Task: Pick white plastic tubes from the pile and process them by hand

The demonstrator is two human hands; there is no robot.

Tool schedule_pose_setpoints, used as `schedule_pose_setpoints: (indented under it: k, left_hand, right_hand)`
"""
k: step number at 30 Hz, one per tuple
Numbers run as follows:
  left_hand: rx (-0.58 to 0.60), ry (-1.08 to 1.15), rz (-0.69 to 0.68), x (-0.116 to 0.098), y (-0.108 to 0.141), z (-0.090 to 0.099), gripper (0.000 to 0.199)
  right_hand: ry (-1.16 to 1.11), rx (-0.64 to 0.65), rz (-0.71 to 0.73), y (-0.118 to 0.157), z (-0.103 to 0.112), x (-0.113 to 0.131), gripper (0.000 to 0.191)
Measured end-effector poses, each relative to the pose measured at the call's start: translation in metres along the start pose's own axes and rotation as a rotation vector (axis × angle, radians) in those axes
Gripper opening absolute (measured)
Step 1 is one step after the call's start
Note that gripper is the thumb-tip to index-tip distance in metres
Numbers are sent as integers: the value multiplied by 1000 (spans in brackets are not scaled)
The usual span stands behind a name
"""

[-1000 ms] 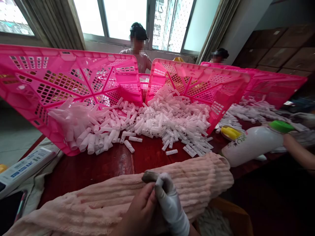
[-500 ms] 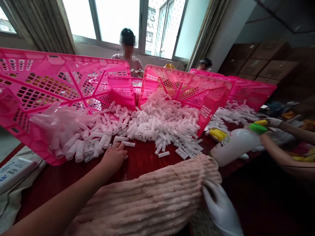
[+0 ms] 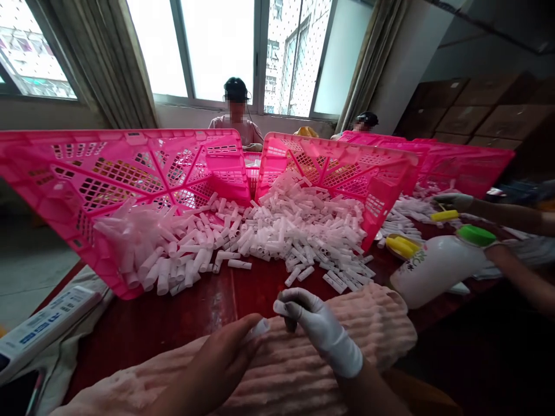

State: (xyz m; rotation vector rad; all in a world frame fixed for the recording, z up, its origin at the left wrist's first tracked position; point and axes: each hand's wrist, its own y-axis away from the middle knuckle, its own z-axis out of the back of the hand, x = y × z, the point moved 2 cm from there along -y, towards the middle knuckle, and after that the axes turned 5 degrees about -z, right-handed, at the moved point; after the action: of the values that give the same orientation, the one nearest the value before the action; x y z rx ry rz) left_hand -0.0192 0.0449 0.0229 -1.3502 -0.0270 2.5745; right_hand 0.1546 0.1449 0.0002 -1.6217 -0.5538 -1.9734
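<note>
My bare left hand is closed around a short white tube, whose end sticks out past the thumb. Close by on the right, my right hand, in a white glove with darkened fingertips, is curled into a pinch. Something small and white shows at its fingertips, too unclear to name. Both hands are above a pink ribbed plush cloth. Beyond them, a heap of white tubes spills onto the dark red table, several with a dark mark.
Tipped pink plastic baskets stand behind the heap. On the right are a white bottle with a green cap and yellow pieces. A co-worker's gloved hand is beyond them. A white box lies at left.
My left hand has left the edge of the tube heap and come back over the cloth with a tube. My right hand has risen from the cloth's right side towards it.
</note>
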Motion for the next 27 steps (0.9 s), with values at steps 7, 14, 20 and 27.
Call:
schedule_pose_setpoints:
  k: [7,14,20,27]
  left_hand:
    - [56,12,-23,-5,1,-18,21]
    - [-145,250,66,-6,3,-32,35]
    - [-158,972,335,-1,6,-63,44]
    - [45,1181,354,-5,5,-79,54]
  right_hand:
    - [-60,92,102,6,-21,25,35]
    - [-704,-145,292,10,-58,-1,37]
    - [-963,-31,202,21,-73,-8,39]
    - [-784,79,148,33,-66,0,53]
